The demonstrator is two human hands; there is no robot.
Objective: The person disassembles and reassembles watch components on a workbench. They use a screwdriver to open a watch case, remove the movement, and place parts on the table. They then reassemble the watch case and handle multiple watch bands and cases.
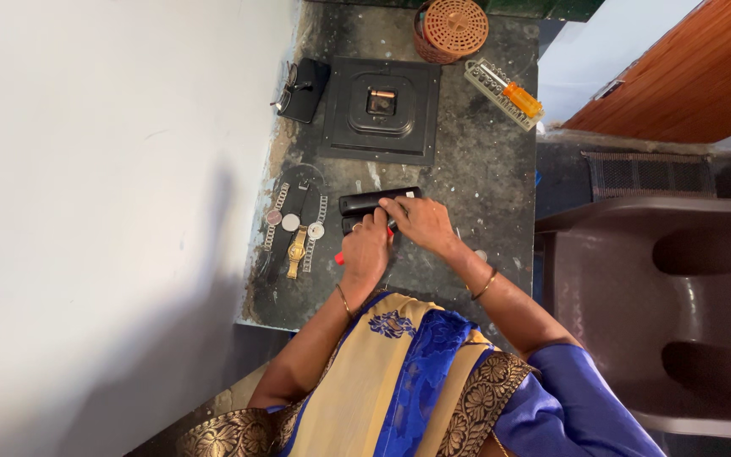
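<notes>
My left hand (365, 251) grips a red-handled tool (340, 258), whose red end pokes out below the fingers. My right hand (419, 222) rests on a long black case (364, 201) lying on the dark stone table (475, 178); the two hands meet at the case's near side. Whether the case is open or closed is hidden by the fingers. Left of the hands lie several wristwatches (295, 228), silver and gold, laid side by side.
A square black clock back (380, 110) lies farther up the table. Beside it are a black pouch with spectacles (302, 89), a small screwdriver set with an orange handle (505, 93) and a round brown basket (452, 30). A brown plastic chair (670, 296) stands at the right.
</notes>
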